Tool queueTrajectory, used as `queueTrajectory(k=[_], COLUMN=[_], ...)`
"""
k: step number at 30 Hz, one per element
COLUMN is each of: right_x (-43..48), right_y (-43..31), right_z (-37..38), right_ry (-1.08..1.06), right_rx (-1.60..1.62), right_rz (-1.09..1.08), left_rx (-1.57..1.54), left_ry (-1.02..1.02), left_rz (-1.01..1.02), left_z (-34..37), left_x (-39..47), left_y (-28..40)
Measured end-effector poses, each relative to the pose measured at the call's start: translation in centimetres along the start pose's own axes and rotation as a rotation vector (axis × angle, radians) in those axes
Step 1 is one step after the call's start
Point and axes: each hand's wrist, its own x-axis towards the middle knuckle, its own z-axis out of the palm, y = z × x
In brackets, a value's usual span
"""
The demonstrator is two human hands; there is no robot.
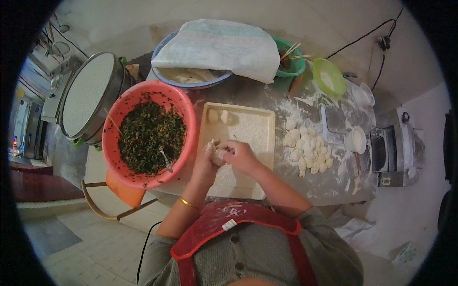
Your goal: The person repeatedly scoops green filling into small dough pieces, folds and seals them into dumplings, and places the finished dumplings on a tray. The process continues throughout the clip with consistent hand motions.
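A small piece of filled-looking dough (217, 159) sits in my left hand (206, 161), cupped from the side. The fingertips of my right hand (239, 154) are bent in and pinch at its edge; the fingers partly hide it. Both hands are above a cream rectangular tray (269, 143) dusted with white flour. Two pale dough pieces lie in the tray's far left corner, one rounded (213, 116) and one with a raised tip (225, 117). Left of the tray, a red plastic basin (189, 118) holds chopped green filling (150, 132) with a metal spoon handle (166, 160) sticking out.
Floured dough lumps (307, 146) are heaped right of the tray, near a kitchen scale (332, 123) and a white cup (357, 139). Behind stand a cloth-covered blue basin (193, 85), a green bowl (298, 68) with sticks and a lime bowl (331, 75). A round steamer (89, 94) is far left.
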Motion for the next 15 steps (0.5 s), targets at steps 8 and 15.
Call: queueTrajectory(k=[8, 15], right_x=[7.6, 10.6], right_y=[5.5, 5.9], right_z=[-3.2, -1.5], right_ry=[0.337, 0.361], right_rx=[-0.484, -0.893], right_rz=[0.263, 0.344], left_rx=[-0.305, -0.287], left_ry=[-0.14, -0.106], left_rz=[-0.11, -0.146], left_z=[-2.7, -2.4], left_x=[-1.7, -3.2], left_y=[0.9, 2.8])
